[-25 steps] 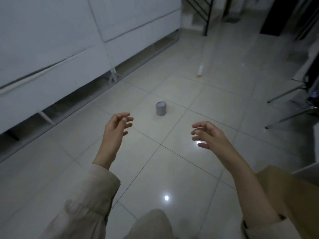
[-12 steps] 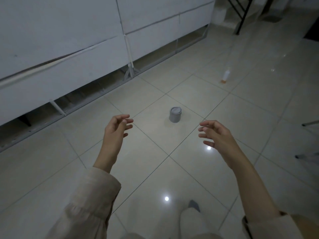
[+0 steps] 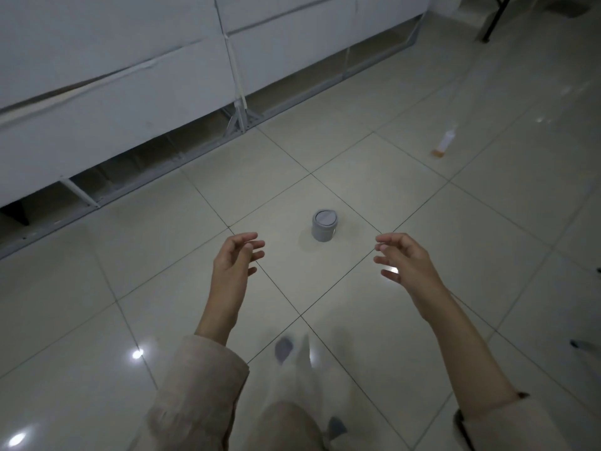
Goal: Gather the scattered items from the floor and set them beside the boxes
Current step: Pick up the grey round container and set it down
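Both arms reach forward and down over the glossy pale beige tiled floor (image 3: pixel 169 288), and neither hand holds anything. The left hand (image 3: pixel 232 265) is raised with its wrist bent slightly back, the palm turned inward toward the right, and its fingers loosely curled and spread apart, with the thumb lying close to the fingertips. Its forearm comes out of a loose cream fabric sleeve (image 3: pixel 198 395) that ends short of the wrist. The right hand (image 3: pixel 408 262) mirrors it, palm facing left and down, fingers relaxed, slightly bent and fanned, touching nothing; the bare forearm runs back to a pushed-up cream cuff (image 3: pixel 487 421) near the lower right corner. Between the two hands and just beyond their fingertips stands a small grey cylindrical can with a flat lighter lid (image 3: pixel 324 225), upright on the floor and apart from both hands. Well away from it, toward the upper right, a small white tube with an orange cap (image 3: pixel 443 146) lies on the tiles. Along the left side and top runs a row of large white flat panels (image 3: pixel 113 102) raised on a grey metal frame (image 3: pixel 239 120). At the bottom centre the person's light trousers and a grey-toed foot (image 3: pixel 284 348) appear blurred.
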Demonstrator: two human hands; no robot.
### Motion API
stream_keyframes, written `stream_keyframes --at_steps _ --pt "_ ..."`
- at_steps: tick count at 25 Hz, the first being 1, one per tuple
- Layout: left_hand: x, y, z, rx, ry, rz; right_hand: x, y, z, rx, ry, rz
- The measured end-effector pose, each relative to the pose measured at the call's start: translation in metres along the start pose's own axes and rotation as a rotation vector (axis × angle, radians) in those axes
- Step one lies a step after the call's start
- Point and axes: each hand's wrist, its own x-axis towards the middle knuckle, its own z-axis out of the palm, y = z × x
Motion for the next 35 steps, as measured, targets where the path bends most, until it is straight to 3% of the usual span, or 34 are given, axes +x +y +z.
stream_keyframes --at_steps 6,11,19,26,32,35 --pt "0.154 -0.006 0.055 0.028 -0.016 -0.086 0.152 -0.007 0.028 -0.009 0.031 0.099" --pt "0.277 -0.035 0.109 0.133 -0.146 -0.177 0.270 0.019 0.045 0.075 0.223 0.213" --pt "0.431 -0.231 0.185 0.366 -0.199 -0.349 0.468 0.192 0.085 0.030 0.210 0.480" --pt "0.545 -0.407 0.238 0.346 -0.207 -0.529 0.623 0.337 0.123 -0.021 0.102 0.521" --pt "0.610 -0.478 0.291 0.297 -0.328 -0.641 0.697 0.387 0.126 0.039 0.021 0.586" --pt "0.607 -0.474 0.302 0.385 -0.360 -0.567 0.691 0.380 0.122 0.051 0.020 0.586"
